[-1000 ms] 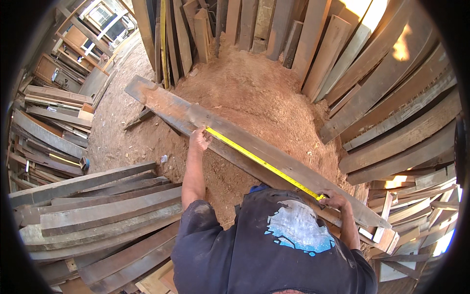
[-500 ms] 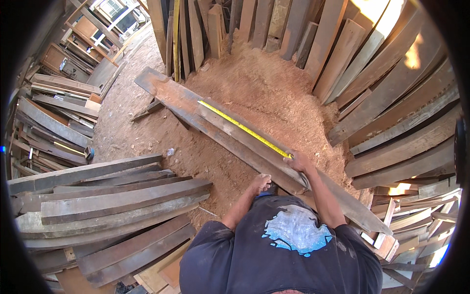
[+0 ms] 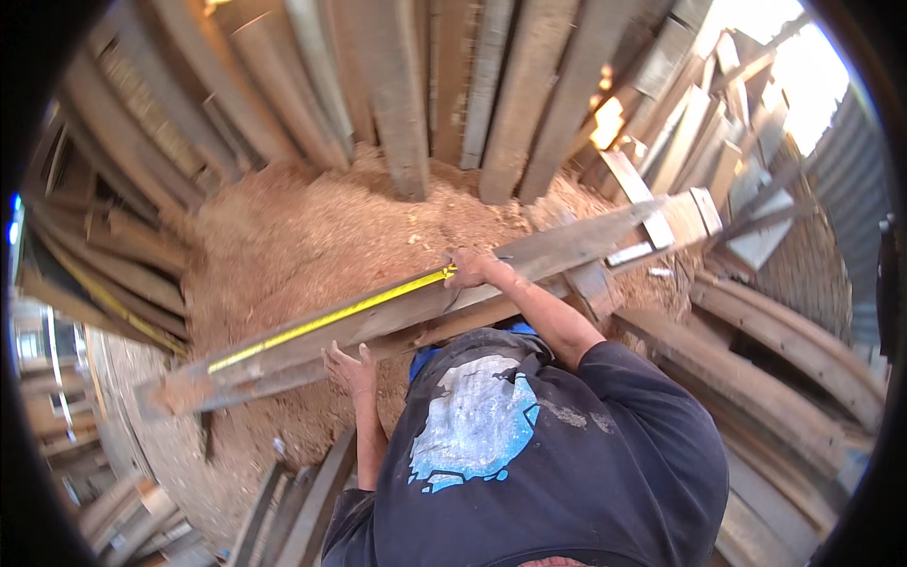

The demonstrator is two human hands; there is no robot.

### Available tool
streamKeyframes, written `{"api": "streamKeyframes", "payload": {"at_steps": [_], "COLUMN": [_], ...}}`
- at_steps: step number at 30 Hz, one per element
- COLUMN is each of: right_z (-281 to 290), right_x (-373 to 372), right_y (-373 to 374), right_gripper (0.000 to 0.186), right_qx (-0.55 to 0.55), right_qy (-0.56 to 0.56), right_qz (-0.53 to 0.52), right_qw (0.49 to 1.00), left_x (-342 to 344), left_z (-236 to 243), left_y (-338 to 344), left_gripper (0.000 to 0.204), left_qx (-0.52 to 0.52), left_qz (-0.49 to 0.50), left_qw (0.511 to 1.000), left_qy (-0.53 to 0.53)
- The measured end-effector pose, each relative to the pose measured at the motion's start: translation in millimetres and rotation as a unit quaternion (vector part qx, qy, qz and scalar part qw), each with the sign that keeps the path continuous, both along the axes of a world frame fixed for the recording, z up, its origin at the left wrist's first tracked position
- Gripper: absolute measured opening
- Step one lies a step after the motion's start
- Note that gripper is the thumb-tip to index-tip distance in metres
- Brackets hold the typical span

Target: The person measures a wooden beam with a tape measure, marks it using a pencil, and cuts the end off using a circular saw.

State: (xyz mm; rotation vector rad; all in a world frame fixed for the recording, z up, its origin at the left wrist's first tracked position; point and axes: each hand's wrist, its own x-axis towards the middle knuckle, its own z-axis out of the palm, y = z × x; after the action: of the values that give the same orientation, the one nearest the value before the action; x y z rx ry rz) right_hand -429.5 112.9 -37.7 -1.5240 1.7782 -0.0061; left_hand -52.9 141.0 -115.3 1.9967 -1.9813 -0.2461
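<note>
A long weathered wooden plank [image 3: 558, 242] lies diagonally across the middle, over a second board beneath it. An extended yellow tape measure [image 3: 321, 323] runs along its upper face toward the left end. My right hand [image 3: 470, 268] grips the tape's near-right end, at the plank's middle. My left hand [image 3: 350, 369] has its fingers apart just below the plank's near edge, holding nothing visible; whether it touches the wood I cannot tell.
Boards [image 3: 402, 104] stand upright along the back. More planks [image 3: 756, 397] are stacked at the lower right and others [image 3: 312, 506] at the lower left. Reddish sawdust [image 3: 283, 246] covers the ground. A corrugated metal sheet [image 3: 841, 246] stands at the far right.
The view has swung round to the right, so the plank now slants the other way. My left hand left the tape, closed near the plank's edge, and has now opened farther left along it.
</note>
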Motion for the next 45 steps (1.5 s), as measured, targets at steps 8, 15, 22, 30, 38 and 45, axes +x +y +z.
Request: {"api": "streamKeyframes", "payload": {"at_steps": [8,15,22,30,38,45], "right_z": [-2.8,4.2,-33.0,-23.3,-29.8,-21.1], "right_x": [-227.2,-356.3,-390.2,-395.3,-394.9,-380.1], "right_y": [126.0,198.2,209.9,206.9,207.8,209.7], "right_gripper": [0.066,0.075,0.076,0.075,0.072,0.068], "right_qx": [0.045,0.001,-0.014,0.004,-0.036,-0.098], "right_qy": [0.072,0.155,0.106,0.095,0.099,0.181], "right_qz": [-0.055,-0.142,-0.16,-0.147,-0.141,-0.149], "right_qw": [0.995,0.978,0.981,0.985,0.984,0.967], "left_x": [-216.9,-344.0,-360.2,-363.0,-370.1,-413.2], "left_z": [29.4,23.5,14.2,13.5,12.8,-5.0], "left_y": [8.2,53.5,61.2,64.5,62.4,56.4], "left_gripper": [0.081,0.083,0.087,0.089,0.092,0.09], "left_qx": [0.093,0.164,0.172,0.152,0.127,0.093], "left_qz": [-0.3,-0.425,-0.426,-0.424,-0.464,-0.513], "left_qw": [0.949,0.888,0.879,0.883,0.865,0.847], "left_qy": [-0.04,-0.059,-0.13,-0.132,-0.147,-0.104]}}
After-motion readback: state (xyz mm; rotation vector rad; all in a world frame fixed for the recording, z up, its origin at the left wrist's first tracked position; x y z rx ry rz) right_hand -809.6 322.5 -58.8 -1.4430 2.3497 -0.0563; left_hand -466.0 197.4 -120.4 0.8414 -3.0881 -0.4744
